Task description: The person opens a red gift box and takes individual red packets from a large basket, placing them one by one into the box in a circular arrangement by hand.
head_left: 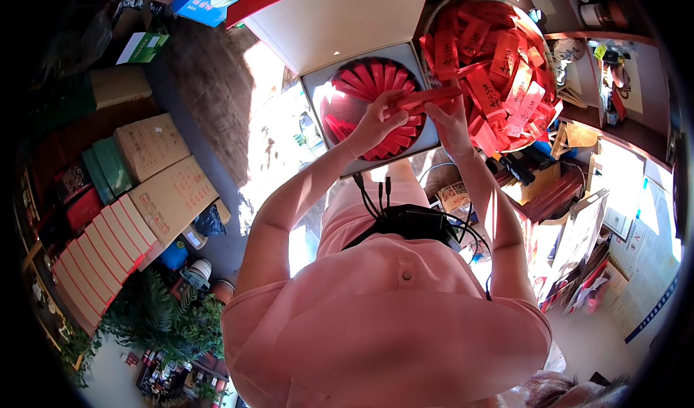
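Observation:
Both of my hands are raised over an open box [428, 139]. A slim red paper packet [432, 97] with dark marks spans the gap between them. My left hand [379, 123] pinches its left end, and my right hand [453, 129] grips it near the right end. Below, a round arrangement of red packets [376, 75] fans out inside the box. The box's lid [340, 18], pale inside with a red edge, stands raised at the far side. To the right, a round basket holds a heap of loose red packets [499, 68] with dark lettering.
Cardboard cartons [177, 198] and a row of pale boxes with red edges [105, 256] are stacked at the left. Leafy plants [163, 299] stand at the lower left. Shelves [636, 126] line the right. Black cables [372, 198] hang at my waist.

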A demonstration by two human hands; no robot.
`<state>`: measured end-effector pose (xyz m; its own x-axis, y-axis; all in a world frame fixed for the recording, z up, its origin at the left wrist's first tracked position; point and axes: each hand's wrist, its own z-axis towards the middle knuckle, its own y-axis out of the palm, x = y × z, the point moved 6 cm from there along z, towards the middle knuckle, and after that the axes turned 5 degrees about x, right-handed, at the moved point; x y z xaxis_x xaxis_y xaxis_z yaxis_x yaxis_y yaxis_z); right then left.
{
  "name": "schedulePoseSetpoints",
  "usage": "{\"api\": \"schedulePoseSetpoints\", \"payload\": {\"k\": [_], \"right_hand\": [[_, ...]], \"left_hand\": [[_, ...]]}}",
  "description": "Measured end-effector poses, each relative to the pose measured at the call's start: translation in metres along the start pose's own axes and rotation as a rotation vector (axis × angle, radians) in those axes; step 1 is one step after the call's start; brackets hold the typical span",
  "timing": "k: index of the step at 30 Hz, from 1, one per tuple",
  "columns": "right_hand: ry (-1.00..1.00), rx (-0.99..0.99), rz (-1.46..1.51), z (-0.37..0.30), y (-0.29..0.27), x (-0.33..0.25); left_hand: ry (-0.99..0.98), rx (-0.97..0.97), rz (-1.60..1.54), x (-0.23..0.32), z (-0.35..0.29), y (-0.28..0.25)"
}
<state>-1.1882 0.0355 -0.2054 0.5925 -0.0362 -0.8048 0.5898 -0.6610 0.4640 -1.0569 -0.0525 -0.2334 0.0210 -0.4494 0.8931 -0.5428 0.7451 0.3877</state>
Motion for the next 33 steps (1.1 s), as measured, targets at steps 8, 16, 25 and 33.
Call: {"api": "schedulePoseSetpoints", "payload": {"k": [8,16,25,33], "right_hand": [[-0.666,-0.035,-1.254,-0.012,0.032,-0.035],[-0.417,-0.226,-1.254,0.015,0.060,0.020],[0.090,0.088,-0.483,0.045,-0.046,0.061],[-0.165,0.097,-1.021,0.048,-0.042,0.069]], "left_hand": [[0.028,0.190,0.762,0.022,-0.002,-0.046],[-0.098,0.132,0.607,0.035,0.017,-0.053],[0.591,0.049,1.584,0.021,0.022,-0.114],[0.450,-0.126,1.736,-0.002,0.036,-0.115]]}}
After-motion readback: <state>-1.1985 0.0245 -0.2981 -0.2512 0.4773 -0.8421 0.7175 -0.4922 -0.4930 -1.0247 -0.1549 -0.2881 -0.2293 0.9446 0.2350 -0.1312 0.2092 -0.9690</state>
